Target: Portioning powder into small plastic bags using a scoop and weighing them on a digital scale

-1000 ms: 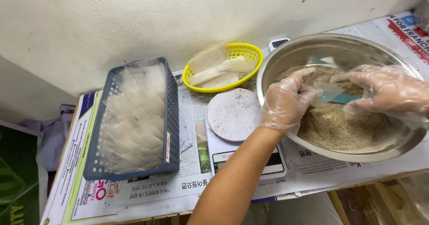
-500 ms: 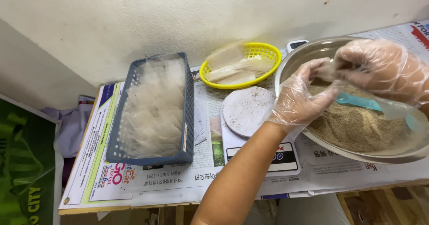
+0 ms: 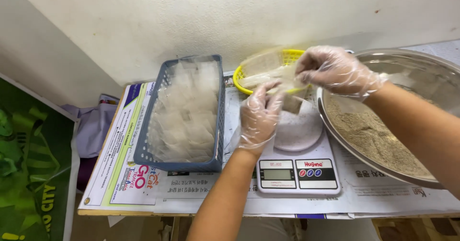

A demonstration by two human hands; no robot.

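Note:
Both my hands wear clear plastic gloves. My left hand (image 3: pixel 258 116) and my right hand (image 3: pixel 335 71) together hold a small translucent filter bag (image 3: pixel 292 99) with brownish powder in it, just above the round white plate of a kitchen scale (image 3: pixel 298 162). A large steel bowl (image 3: pixel 383 61) of brown powder (image 3: pixel 373 135) sits at the right, under my right forearm.
A blue plastic basket (image 3: pixel 184 164) full of empty translucent bags stands at the left. A yellow basket (image 3: pixel 239 78) with more bags sits behind the scale by the wall. Newspaper (image 3: pixel 120 174) covers the table. A green poster (image 3: pixel 24 174) and grey cloth (image 3: pixel 91 131) lie left of the table.
Both hands have come out of the steel bowl and moved left to above the scale, holding the small bag. The view has shifted right and closer.

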